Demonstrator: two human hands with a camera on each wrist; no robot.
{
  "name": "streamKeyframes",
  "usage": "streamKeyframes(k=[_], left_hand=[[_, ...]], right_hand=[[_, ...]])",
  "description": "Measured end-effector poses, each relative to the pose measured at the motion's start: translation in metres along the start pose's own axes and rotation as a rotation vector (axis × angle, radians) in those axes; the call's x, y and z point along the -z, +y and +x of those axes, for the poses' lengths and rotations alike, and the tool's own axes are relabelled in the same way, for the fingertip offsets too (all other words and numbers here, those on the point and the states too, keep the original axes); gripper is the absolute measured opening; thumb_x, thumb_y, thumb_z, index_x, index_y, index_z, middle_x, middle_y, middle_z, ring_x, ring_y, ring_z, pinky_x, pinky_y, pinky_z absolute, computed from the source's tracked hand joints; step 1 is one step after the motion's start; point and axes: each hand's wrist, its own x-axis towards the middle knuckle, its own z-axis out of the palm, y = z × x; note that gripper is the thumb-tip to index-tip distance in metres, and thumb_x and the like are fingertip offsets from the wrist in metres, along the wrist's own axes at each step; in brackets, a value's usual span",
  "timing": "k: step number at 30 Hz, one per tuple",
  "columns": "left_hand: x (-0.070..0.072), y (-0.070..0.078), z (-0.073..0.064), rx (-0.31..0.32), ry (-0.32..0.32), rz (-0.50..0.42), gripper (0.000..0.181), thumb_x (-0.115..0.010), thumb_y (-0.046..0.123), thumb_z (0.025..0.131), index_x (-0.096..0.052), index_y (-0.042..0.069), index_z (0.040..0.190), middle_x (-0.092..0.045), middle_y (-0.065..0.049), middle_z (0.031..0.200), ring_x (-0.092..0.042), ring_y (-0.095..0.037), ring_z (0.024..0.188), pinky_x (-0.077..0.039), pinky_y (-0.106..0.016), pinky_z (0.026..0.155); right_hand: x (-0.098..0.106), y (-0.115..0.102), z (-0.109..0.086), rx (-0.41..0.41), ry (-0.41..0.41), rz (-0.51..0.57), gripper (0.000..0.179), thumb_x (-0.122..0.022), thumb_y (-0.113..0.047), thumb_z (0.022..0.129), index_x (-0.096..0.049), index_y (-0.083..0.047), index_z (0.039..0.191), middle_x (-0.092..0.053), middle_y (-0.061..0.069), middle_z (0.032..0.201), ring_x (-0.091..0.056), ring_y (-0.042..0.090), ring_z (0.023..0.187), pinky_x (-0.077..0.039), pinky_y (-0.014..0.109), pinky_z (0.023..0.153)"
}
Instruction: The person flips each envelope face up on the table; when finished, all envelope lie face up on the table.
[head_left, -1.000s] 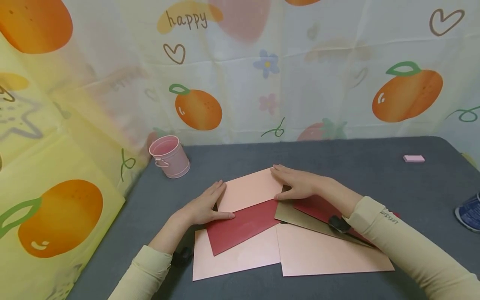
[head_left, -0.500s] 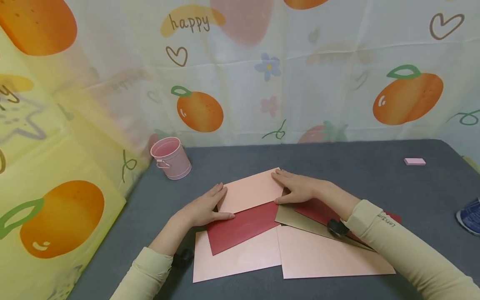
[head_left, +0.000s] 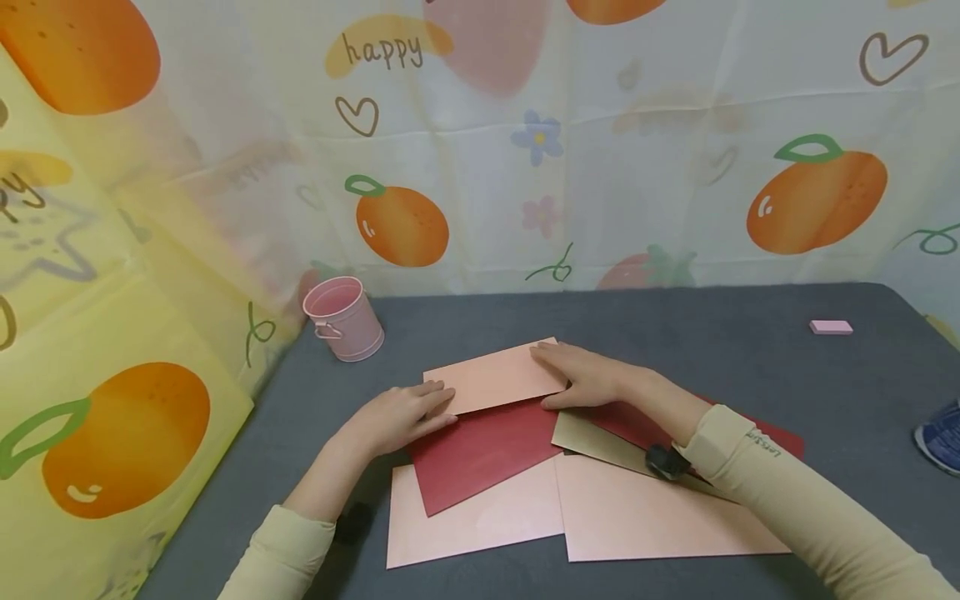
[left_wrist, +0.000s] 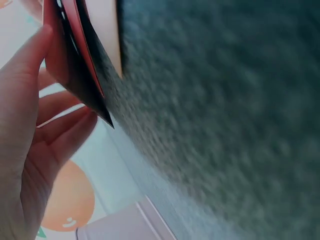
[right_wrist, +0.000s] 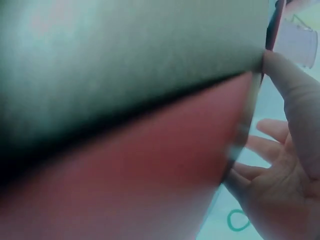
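Note:
In the head view a pale pink card (head_left: 495,379) lies across the top of a red card (head_left: 483,454), its near edge slightly raised and throwing a shadow. My left hand (head_left: 397,417) holds the pink card's left end, fingers on its face and thumb at its near edge. At the right end my right hand (head_left: 588,375) grips it, fingertips at the far corner and thumb at the near corner. Both wrist views show the thumb and fingers around card edges; the left one shows a dark underside. Whether lower cards are held too is unclear.
Two more pink cards, a left one (head_left: 472,521) and a right one (head_left: 660,517), lie nearer. A gold card (head_left: 611,442) and another red card (head_left: 757,429) lie partly under my right arm. A pink bucket (head_left: 345,321) and a pink block (head_left: 830,327) stand further back.
My left hand has slid left and a little nearer, uncovering the pink card's left corner. The pink card has shifted slightly left and its near edge has tipped up. The right hand moved slightly left.

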Motion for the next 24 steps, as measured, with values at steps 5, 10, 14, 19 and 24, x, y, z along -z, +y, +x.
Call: streamKeyframes(k=[5,10,14,19,24], left_hand=[[0.000,-0.009,-0.006,-0.159,0.217,0.101,0.032,-0.073,0.018,0.087,-0.069,0.003,0.116,-0.070,-0.015,0.111,-0.070,-0.025,0.096,-0.057,-0.039,0.077],[0.003,-0.020,-0.009,-0.211,0.385,0.132,0.026,-0.072,0.019,0.089,-0.071,0.003,0.110,-0.072,-0.013,0.103,-0.071,-0.025,0.092,-0.057,-0.039,0.074],[0.006,-0.027,-0.012,-0.205,0.462,0.070,0.035,-0.053,0.034,0.100,-0.072,0.005,0.109,-0.073,-0.009,0.101,-0.071,-0.022,0.089,-0.057,-0.036,0.075],[0.007,-0.031,-0.014,-0.188,0.526,-0.116,0.021,-0.073,0.010,0.087,-0.072,0.004,0.107,-0.073,-0.006,0.098,-0.070,-0.020,0.088,-0.056,-0.033,0.076],[0.007,-0.031,-0.012,-0.081,0.571,-0.248,0.031,-0.077,-0.008,0.076,-0.074,0.004,0.104,-0.074,-0.004,0.096,-0.070,-0.017,0.085,-0.055,-0.025,0.077]], right_hand=[[0.000,-0.001,0.002,0.010,0.065,0.009,0.073,-0.064,-0.025,0.094,-0.028,0.003,0.151,-0.025,0.023,0.156,-0.019,0.039,0.145,-0.022,0.053,0.114],[0.001,-0.003,0.007,0.032,0.171,-0.005,0.060,-0.064,-0.017,0.095,-0.040,0.004,0.146,-0.036,0.024,0.150,-0.032,0.040,0.139,-0.032,0.053,0.109],[0.001,-0.008,0.011,0.092,0.275,-0.014,0.044,-0.064,-0.010,0.094,-0.054,0.003,0.135,-0.049,0.022,0.141,-0.046,0.036,0.130,-0.043,0.048,0.100],[0.000,-0.014,0.014,0.138,0.420,0.036,0.026,-0.065,-0.004,0.092,-0.068,-0.001,0.118,-0.067,0.012,0.117,-0.063,0.026,0.108,-0.052,0.040,0.088],[0.003,-0.017,0.012,0.049,0.517,0.061,0.019,-0.068,-0.009,0.091,-0.074,-0.011,0.110,-0.073,0.002,0.103,-0.068,0.015,0.089,-0.054,0.034,0.076]])
